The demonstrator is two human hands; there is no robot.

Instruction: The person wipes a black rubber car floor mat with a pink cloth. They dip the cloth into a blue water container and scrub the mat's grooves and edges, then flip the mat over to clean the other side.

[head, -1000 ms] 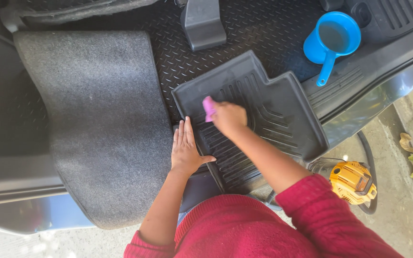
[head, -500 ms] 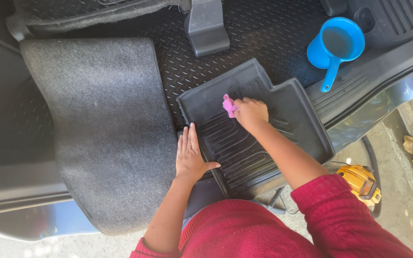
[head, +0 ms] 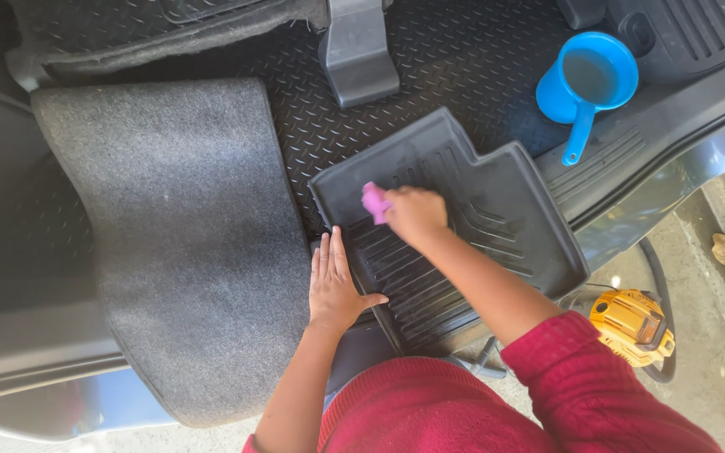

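Black diamond-pattern flooring (head: pixel 463 59) of a vehicle's footwell fills the upper part of the view, with a door sill running along the right and pale concrete ground beyond it. On that flooring lies a moulded black rubber floor mat (head: pixel 497 210) with raised edges and ribbed channels, turned at an angle so one corner hangs toward the sill. The right hand (head: pixel 414 214) is over the middle of this mat, its fingers closed around a small pink cloth (head: pixel 374 201) that is pressed against the mat's surface near its upper left part. The left hand (head: pixel 333 285) lies flat, fingers extended and together with the thumb spread, palm down at the mat's left edge, where the mat meets a large grey carpet mat (head: pixel 186 243) lying beside it. Both arms come from a person in a red knitted top with the sleeves pushed up. A blue plastic scoop with a handle (head: pixel 585 84) stands on the flooring at the upper right, well apart from the hands. A yellow machine with a dark hose (head: pixel 631 323) sits on the concrete at the lower right.
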